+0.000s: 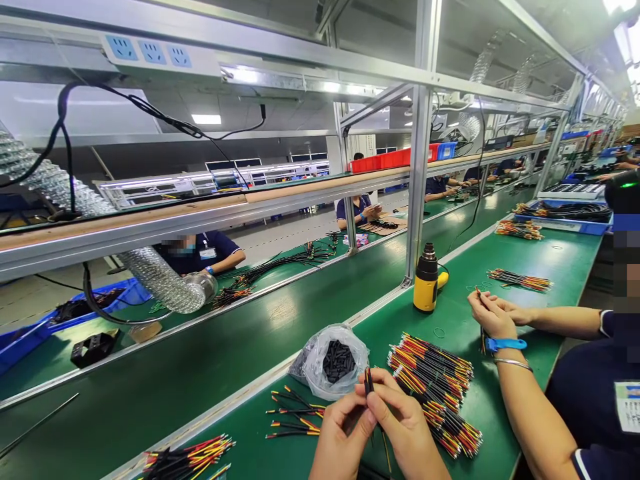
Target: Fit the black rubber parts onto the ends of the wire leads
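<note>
Big shared line here, mate: the green-topped bench runs far off ahead of you under a metal frame, with a co-worker's hands working along the near edge to your right. A yellow-and-black handheld tool stands upright by the far edge. Closer in, a big pile of black wires with red and yellow leads sits just right of your hands, and a smaller fan of loose wires lies to their left. A clear plastic bag of short black pieces slumps near the far edge, just beyond your hands.

Your left grip and right grip are both closed, pinching what looks like a single thin black wire between the fingertips, with its tail hanging down toward the bench.

Here's what I'd watch. That tail could catch in the pile if you pull sideways, and then you've got a tangle. A loose pinch could drop the wire among the others, where it'd be a pain to spot. Your wrist could also clip the bag and tip it, scattering those black pieces across the bench.
</note>
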A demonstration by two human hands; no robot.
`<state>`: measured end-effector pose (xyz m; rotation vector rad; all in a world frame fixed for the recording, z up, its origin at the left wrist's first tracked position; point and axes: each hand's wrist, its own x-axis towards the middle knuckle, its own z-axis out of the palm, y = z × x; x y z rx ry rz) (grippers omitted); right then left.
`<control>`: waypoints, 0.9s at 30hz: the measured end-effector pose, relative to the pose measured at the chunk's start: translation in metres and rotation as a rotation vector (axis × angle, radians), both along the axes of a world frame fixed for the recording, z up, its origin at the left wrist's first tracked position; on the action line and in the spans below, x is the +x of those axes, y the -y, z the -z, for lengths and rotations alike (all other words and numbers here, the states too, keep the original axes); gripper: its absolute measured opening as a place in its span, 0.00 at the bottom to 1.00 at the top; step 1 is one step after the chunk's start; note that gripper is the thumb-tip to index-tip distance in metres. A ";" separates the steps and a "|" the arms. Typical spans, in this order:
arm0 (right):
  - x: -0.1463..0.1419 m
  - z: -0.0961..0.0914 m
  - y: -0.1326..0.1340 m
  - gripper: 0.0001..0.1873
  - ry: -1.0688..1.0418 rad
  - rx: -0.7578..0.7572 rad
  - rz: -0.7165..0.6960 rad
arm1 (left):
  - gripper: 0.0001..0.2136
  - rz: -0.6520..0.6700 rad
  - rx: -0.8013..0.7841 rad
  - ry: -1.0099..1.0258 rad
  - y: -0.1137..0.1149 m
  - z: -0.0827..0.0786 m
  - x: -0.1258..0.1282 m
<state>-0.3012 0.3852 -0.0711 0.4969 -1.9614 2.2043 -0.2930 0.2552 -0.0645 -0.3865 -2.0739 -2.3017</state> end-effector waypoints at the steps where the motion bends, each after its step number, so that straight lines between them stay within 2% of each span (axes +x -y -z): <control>1: 0.001 -0.001 -0.001 0.16 -0.004 0.010 -0.001 | 0.11 -0.017 0.013 -0.002 -0.001 0.000 0.001; 3: 0.001 -0.004 -0.003 0.17 -0.009 0.041 0.002 | 0.11 -0.024 0.056 0.005 -0.003 -0.001 0.002; 5: 0.000 -0.007 -0.007 0.20 0.017 0.075 -0.031 | 0.12 0.032 0.131 0.069 -0.005 -0.003 0.004; 9: -0.008 -0.017 -0.018 0.28 0.167 0.047 -0.193 | 0.16 0.116 0.275 0.296 -0.006 -0.008 0.007; 12: -0.015 -0.025 -0.025 0.23 0.181 0.028 -0.214 | 0.17 0.088 0.287 0.375 -0.006 -0.010 0.008; 17: -0.018 -0.032 -0.028 0.16 0.086 0.042 -0.122 | 0.18 0.047 0.153 0.277 -0.005 -0.008 0.007; 23: -0.009 -0.031 -0.028 0.17 -0.022 0.066 -0.119 | 0.14 0.064 0.059 0.078 -0.001 -0.003 0.005; 27: 0.000 -0.033 -0.028 0.11 -0.073 0.063 -0.099 | 0.13 0.050 -0.028 -0.080 0.001 -0.002 0.005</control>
